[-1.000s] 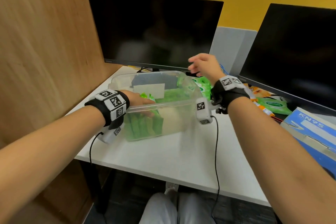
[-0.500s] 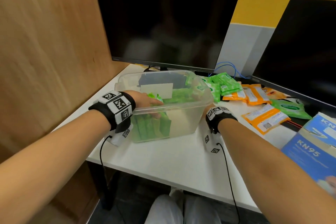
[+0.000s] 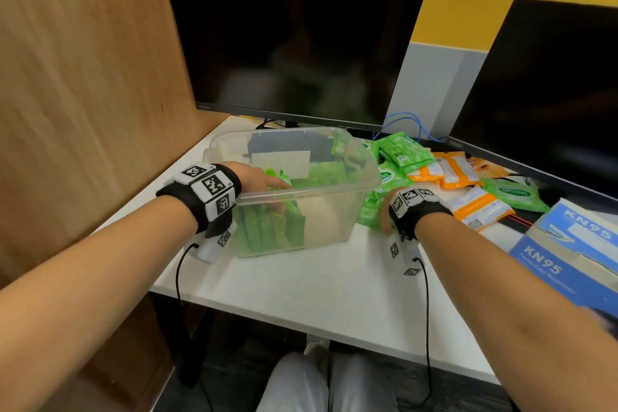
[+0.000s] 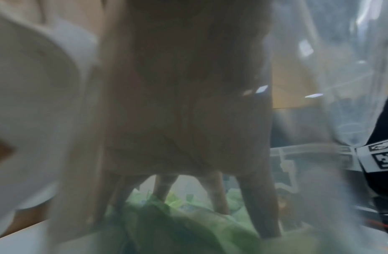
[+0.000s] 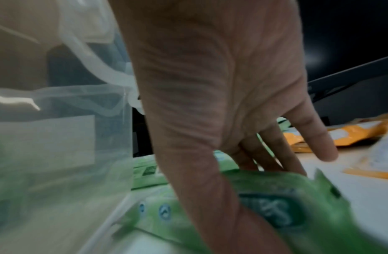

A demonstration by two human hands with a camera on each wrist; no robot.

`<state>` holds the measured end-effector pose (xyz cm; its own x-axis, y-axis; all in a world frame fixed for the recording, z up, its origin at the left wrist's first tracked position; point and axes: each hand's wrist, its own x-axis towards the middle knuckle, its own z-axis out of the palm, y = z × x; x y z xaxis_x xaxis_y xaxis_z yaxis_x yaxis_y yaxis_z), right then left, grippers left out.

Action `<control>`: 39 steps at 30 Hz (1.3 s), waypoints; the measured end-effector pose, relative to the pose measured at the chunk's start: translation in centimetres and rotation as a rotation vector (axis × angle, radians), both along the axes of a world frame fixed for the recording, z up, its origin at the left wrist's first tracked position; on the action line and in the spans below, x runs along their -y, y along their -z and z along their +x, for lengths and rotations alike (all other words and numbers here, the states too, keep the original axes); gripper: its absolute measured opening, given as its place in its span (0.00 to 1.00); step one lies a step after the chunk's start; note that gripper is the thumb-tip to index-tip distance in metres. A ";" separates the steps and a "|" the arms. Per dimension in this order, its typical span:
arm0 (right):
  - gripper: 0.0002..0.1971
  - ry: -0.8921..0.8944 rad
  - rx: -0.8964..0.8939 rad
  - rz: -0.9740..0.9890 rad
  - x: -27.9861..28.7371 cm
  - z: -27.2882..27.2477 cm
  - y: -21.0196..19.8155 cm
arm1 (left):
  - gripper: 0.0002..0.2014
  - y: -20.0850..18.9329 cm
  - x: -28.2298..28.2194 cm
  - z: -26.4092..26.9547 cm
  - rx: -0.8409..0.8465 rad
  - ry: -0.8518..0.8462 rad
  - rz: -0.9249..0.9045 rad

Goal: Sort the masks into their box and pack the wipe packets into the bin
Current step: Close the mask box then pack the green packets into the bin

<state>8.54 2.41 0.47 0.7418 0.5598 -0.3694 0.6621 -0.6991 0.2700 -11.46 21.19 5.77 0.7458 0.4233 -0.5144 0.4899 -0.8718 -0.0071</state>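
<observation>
Two hands are at work on a white desk [image 3: 301, 281], both yours, each with a black wrist strap carrying square printed markers. Your left hand [image 3: 257, 179] reaches over the near rim of a clear plastic bin [image 3: 334, 211]; the left wrist view, though blurred, shows its fingers [image 4: 217, 192] spread apart and pointing down onto green wipe packets [image 3: 267, 227] standing on edge in a row inside the bin, right under the fingertips. Whether those fingertips press the packets or only touch them cannot be told.

Your right hand [image 5: 210, 103] is down on the desk just outside the bin's right wall, mostly hidden behind its wrist strap in the head view. From the right wrist camera its fingers [image 5: 314, 134] are extended and loosely fanned, laid over a green wipe packet [image 5: 286, 206] — the thumb runs along the packet's near side and the other fingers reach past its far edge. The picture is smeared, so you cannot tell if the packet is gripped or merely covered.

Beyond the right fingertips lies a loose heap of more green packets [image 3: 401, 152], and further out orange packets [image 3: 451, 170] spread flat on the desk. Off to the outer side of the right forearm sits a blue box marked KN95 [image 3: 568, 254]. No loose masks can be made out. Past both sets of fingers stand two dark monitors — one [image 3: 291, 50] behind the bin, one [image 3: 551, 94] behind the packets.
</observation>
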 end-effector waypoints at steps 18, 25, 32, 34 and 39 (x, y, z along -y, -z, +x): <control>0.34 0.515 -1.491 1.777 2.3 2.1 -4.2 | 0.35 0.2 -0.2 0.2 0.000 0.000 0.024; 0.22 0.316 -1.433 1.698 -1.3 -3.2 -11.5 | 0.34 0.3 -0.3 0.2 0.008 0.010 0.040; 0.18 -0.064 -0.329 0.606 -7.1 -8.5 -8.0 | 0.34 0.2 -0.2 0.3 0.000 0.031 0.053; 0.18 -0.118 -0.212 0.338 -8.9 -6.9 -5.4 | 0.34 0.3 -0.3 0.4 -0.009 0.022 0.054; 0.08 -0.142 -0.175 0.151 -9.2 -7.9 -5.6 | 0.33 0.4 0.0 0.3 0.035 0.017 0.067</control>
<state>0.62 11.58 6.11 0.5843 0.7121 -0.3891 0.7836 -0.6198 0.0423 -11.13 21.23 5.37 0.7704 0.4425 -0.4590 0.4756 -0.8783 -0.0484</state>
